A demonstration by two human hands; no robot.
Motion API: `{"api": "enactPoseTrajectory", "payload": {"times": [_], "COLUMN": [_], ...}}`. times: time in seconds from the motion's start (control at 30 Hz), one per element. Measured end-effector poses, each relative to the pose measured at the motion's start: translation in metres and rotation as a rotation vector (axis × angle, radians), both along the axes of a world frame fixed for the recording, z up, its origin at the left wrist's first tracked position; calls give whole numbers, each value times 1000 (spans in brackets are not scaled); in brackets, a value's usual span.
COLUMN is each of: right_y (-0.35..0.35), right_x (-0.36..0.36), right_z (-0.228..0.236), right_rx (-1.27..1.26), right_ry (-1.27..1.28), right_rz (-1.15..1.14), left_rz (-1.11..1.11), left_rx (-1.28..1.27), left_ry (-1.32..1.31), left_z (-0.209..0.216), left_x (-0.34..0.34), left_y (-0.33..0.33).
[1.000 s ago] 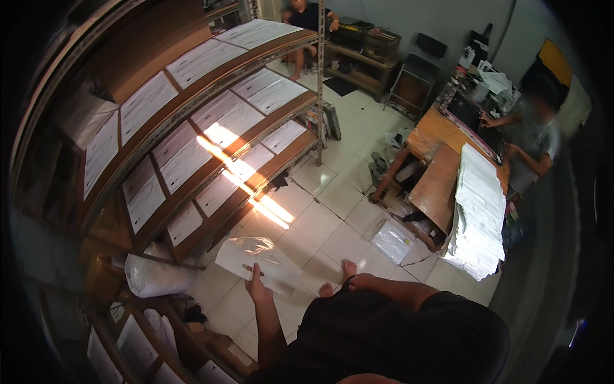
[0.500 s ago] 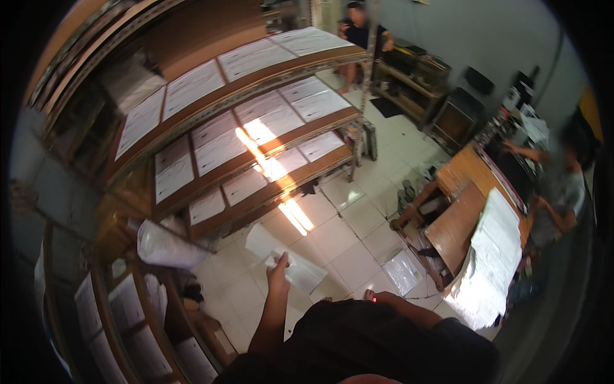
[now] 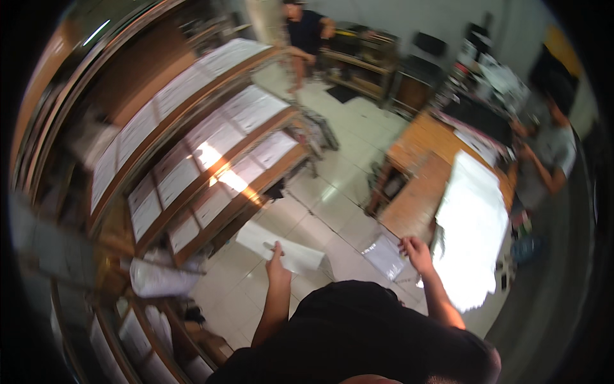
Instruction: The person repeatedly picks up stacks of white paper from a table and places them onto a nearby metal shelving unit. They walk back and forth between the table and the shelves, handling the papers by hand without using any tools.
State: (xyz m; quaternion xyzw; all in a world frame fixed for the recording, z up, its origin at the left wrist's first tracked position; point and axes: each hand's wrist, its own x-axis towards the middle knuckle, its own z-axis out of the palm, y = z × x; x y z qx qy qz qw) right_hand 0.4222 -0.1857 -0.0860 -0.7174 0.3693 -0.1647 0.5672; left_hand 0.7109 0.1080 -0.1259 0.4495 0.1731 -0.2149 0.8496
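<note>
My left hand (image 3: 276,257) is closed on the edge of a thin white sheet (image 3: 304,257), which looks slightly see-through and hangs above the tiled floor. My right hand (image 3: 416,253) is raised at the left edge of a wide stack of white sheets (image 3: 472,217). Its fingers are loosely bent and apart, with nothing visible in them. I cannot tell whether they touch the stack. Below that hand, a clear plastic packet (image 3: 384,257) lies on the floor.
Tiered racks (image 3: 211,166) with white printed sheets on brown boards stand at the left. A wooden table (image 3: 416,137) holds a brown board (image 3: 419,195) at the right, where a person (image 3: 556,150) works. Another person (image 3: 307,32) is at the back. A wrapped roll (image 3: 160,278) lies lower left.
My view has turned and moved toward the right-hand table. My right hand has come up from beside my body to the white stack. The left hand still holds the sheet.
</note>
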Motion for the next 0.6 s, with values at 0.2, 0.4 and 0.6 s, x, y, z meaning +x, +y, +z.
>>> {"api": "enactPoseTrajectory", "payload": {"times": [0.2,0.4,0.6], "right_y": [-75,-118,-151], "right_x": [-71,-107,-114], "right_z": [37,43,48], "right_rx": [-32,23,-2], "right_ry": [-39,-94,-137], "right_rz": [-278,-383,-416], "left_rz": [-154,-181,-137], "left_rx": [-80,-70,7], "left_ry": [59,11,-53], "left_z": [15,14,9], "left_x": [-26,-43,-53], "left_y": [-54,-80,-83]}}
